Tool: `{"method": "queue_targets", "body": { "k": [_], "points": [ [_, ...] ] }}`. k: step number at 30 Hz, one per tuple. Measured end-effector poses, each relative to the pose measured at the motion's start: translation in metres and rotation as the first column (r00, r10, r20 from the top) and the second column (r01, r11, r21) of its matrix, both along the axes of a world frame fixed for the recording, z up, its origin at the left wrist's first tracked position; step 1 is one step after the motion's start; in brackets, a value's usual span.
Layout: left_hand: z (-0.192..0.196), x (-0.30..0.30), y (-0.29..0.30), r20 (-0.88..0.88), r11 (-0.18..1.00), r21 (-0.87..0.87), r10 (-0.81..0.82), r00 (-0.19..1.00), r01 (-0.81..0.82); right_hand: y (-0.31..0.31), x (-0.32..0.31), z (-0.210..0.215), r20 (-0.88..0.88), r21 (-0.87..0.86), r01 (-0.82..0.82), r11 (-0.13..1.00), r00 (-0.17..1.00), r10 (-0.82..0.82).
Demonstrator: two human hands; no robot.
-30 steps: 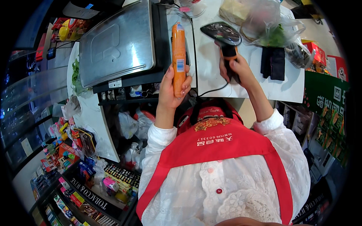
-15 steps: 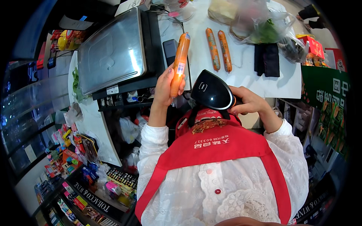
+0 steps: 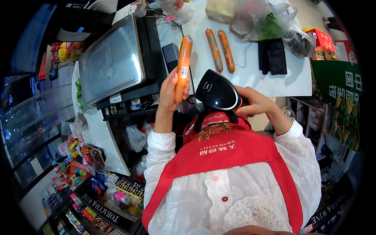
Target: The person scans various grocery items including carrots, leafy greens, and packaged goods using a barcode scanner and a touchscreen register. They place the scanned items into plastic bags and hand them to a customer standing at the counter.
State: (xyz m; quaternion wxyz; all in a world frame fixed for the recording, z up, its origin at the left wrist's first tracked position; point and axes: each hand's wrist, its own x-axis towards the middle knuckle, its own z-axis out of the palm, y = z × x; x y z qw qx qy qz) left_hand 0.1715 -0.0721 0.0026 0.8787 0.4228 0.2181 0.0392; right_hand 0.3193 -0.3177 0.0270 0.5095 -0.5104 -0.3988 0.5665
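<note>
My left hand [image 3: 171, 91] is closed round the lower part of an orange sausage [image 3: 184, 64], held upright with its white barcode label showing. In my right hand [image 3: 254, 100] is a black handheld barcode scanner [image 3: 217, 89]; its rounded head points left toward the sausage, and its handle is mostly hidden by my fingers. A small gap separates scanner and sausage. Beyond the scanner, two more wrapped sausages [image 3: 220, 51] lie side by side on the white counter [image 3: 250, 84].
A metal-topped weighing scale [image 3: 111, 60] stands at the left, with a dark grey box-shaped device [image 3: 170, 55] beside it. Clear plastic bags [image 3: 266, 23] with greens sit at the back right, near a folded black cloth [image 3: 272, 56]. Small packaged goods [image 3: 102, 196] fill a rack at lower left.
The whole view has shifted slightly, so the counter things appear a little further left. Both hands keep their holds, with sausage and scanner nearly unmoved.
</note>
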Motion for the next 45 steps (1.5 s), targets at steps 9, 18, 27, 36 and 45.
{"method": "queue_targets", "body": {
  "k": [9, 18, 27, 36, 45],
  "points": [
    [0.001, 0.006, -0.006, 0.002, 1.0, 0.024, 0.009, 1.0, -0.009, -0.004, -0.002, -0.011, 0.005, 0.131, 0.063, 0.989, 0.998, -0.064],
    [0.002, 0.017, -0.01, 0.005, 0.999, 0.053, -0.01, 1.0, 0.009, -0.006, 0.003, -0.028, 0.035, 0.181, 0.066, 0.981, 0.997, -0.073],
    [-0.012, 0.037, -0.016, 0.12, 0.974, 0.092, 0.194, 0.974, -0.205, 0.071, -0.014, -0.074, 0.371, 0.084, 0.503, 0.86, 0.786, -0.495],
    [-0.035, 0.069, -0.02, 0.066, 0.938, 0.164, 0.3, 0.952, -0.307, 0.146, -0.007, -0.131, 0.763, 0.212, 0.609, 0.765, 0.386, -0.519],
    [-0.041, 0.07, -0.019, 0.035, 0.942, 0.152, 0.298, 0.954, -0.3, 0.113, 0.018, -0.138, 0.956, 0.075, 0.749, 0.659, 0.134, -0.261]
  ]
}}
